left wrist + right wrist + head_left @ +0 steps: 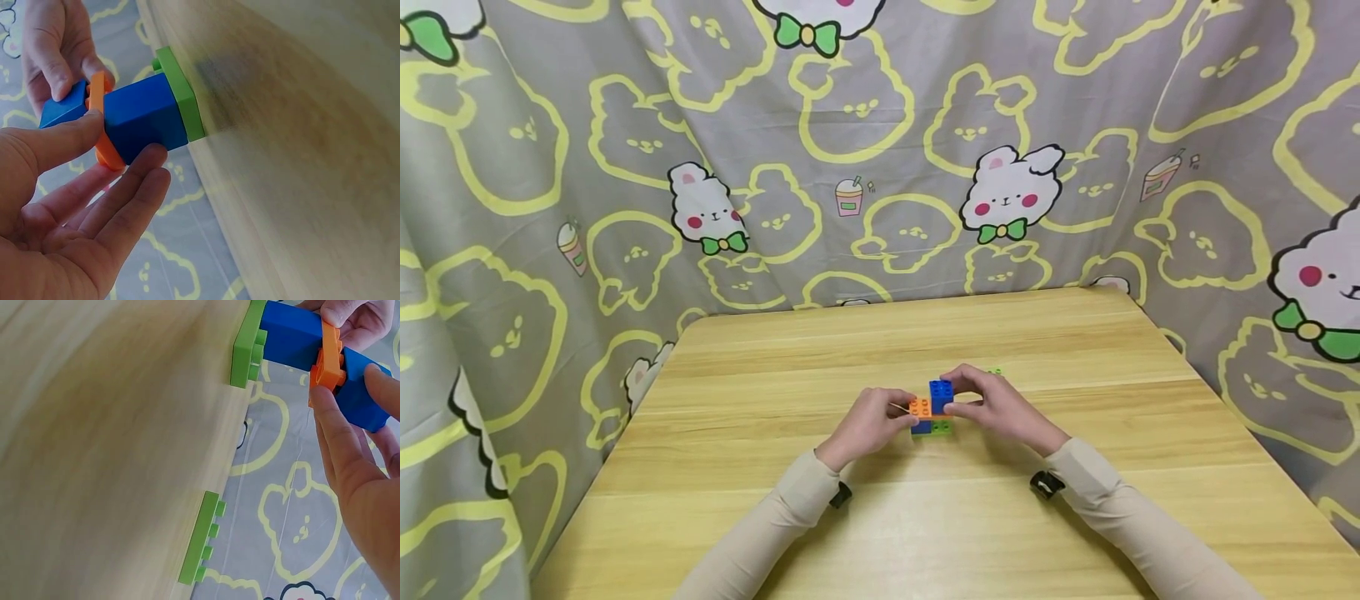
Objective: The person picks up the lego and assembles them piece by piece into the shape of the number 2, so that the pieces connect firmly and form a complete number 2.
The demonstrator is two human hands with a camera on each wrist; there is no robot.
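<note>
A small stack of toy building bricks stands mid-table. At its base is a flat green plate with a lower blue brick on one end. Across that brick's top lies a thin orange plate, jutting out to the right over the green one. An upper blue brick sits on the orange plate's right part. With thumb and fingers, my left hand pinches the orange plate at its left end. My right hand grips the upper blue brick from the right, a finger touching the orange plate's edge.
Another flat green plate lies on the wooden table, behind my right hand and partly hidden by it in the head view. A patterned curtain hangs along the table's back and sides.
</note>
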